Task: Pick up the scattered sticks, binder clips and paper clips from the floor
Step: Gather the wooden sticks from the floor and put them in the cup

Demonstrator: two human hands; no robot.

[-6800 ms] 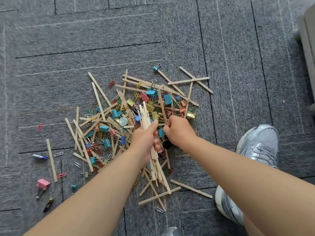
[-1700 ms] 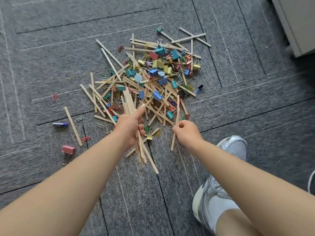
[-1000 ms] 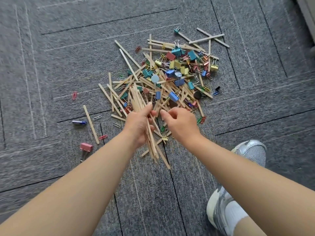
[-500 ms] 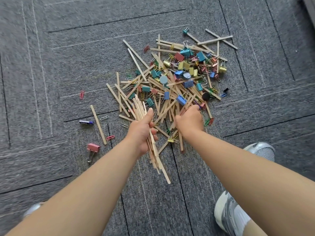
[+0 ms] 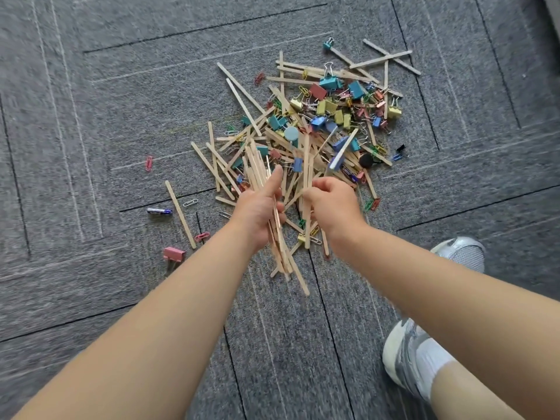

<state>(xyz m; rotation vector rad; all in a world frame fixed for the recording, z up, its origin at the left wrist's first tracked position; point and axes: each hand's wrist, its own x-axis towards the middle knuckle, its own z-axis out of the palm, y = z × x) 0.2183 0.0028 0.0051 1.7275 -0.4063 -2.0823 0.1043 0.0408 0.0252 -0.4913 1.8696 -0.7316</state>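
- Two hands work over the pile (image 5: 321, 122) on the carpet (image 5: 91, 116). The left hand (image 5: 257, 216) is wrapped round a bundle (image 5: 280, 253) of sticks, thumb lying up along it. The right hand (image 5: 330, 207) pinches one stick (image 5: 306, 165), held near upright just beside the bundle.
- Most of the job is left, I'd say. Sticks, binder clips (image 5: 328, 83) and paper clips (image 5: 190, 203) lie tangled in the pile, with a stray stick (image 5: 180, 214) and a pink clip (image 5: 174, 253) off to the left.
- One step seems in hand: feeding that stick into the bundle. Best to lay it parallel with the rest and slide it under the thumb, easing the grip only slightly.
- Some lower ends of the bundle splay out, so a loose grip could let sticks slip. Squaring them up first would help.
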